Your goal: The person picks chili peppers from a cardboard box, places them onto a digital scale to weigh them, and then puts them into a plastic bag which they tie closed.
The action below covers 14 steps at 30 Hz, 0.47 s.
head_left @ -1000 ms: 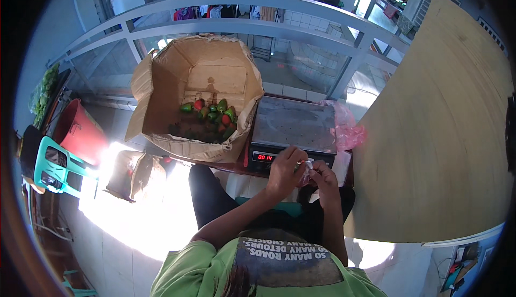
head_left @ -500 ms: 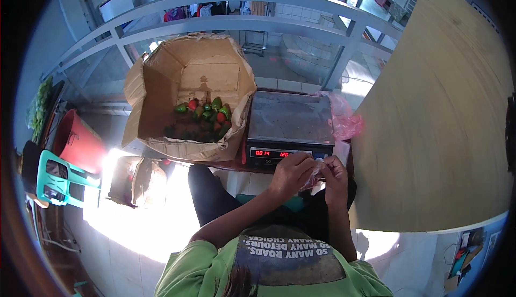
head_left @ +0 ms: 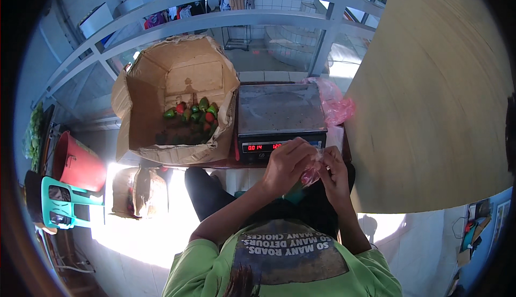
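My left hand (head_left: 288, 163) and my right hand (head_left: 335, 174) are close together in front of the scale, both closed on a small clear plastic bag (head_left: 310, 176). Something reddish shows through the bag, too small to name. Its gathered top sits between my fingertips, and the filled part hangs below. Just beyond my hands, the digital scale (head_left: 281, 110) has a bare metal plate and a lit red display. To its left stands an open cardboard box (head_left: 196, 71) with several green and red peppers (head_left: 196, 115) at the bottom.
Pink plastic bags (head_left: 338, 109) lie at the scale's right edge. A large curved wooden panel (head_left: 430, 98) closes off the right side. Metal railing (head_left: 215, 25) runs behind the table. On the left floor are a red bucket (head_left: 80, 162), a teal stool (head_left: 56, 203) and a smaller carton (head_left: 148, 192).
The view has shifted, so the box and scale appear farther left. My fingers have moved at the bag's top, and more of its reddish lower part now shows between my hands.
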Tool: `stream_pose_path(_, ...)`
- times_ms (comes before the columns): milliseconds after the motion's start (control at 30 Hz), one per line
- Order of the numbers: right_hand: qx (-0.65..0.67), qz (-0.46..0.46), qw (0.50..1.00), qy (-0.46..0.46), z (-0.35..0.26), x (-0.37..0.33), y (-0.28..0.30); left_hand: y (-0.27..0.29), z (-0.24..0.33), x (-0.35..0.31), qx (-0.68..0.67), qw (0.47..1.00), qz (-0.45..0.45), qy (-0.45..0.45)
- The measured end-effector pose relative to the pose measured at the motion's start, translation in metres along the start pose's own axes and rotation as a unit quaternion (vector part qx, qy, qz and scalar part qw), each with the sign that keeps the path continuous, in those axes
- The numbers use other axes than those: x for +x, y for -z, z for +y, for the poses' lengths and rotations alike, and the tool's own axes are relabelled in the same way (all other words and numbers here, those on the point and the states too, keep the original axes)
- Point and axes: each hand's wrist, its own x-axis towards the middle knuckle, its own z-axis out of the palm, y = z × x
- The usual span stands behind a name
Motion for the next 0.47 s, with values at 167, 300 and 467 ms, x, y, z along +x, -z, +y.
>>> stream_pose_path(167,-0.053,0.004,0.996,0.065,-0.010,0.007,0.000,0.012,0.013,0.006,-0.025,0.996,0.074,0.051)
stream_pose_path(300,-0.112,-0.024,0.989,0.097,-0.013,0.010,0.027,0.024,0.011,0.015,-0.036,0.996,0.006,0.081)
stream_pose_path(467,-0.015,-0.132,0.991,0.024,0.008,-0.014,0.085,0.051,-0.001,0.004,-0.039,0.993,-0.033,0.110)
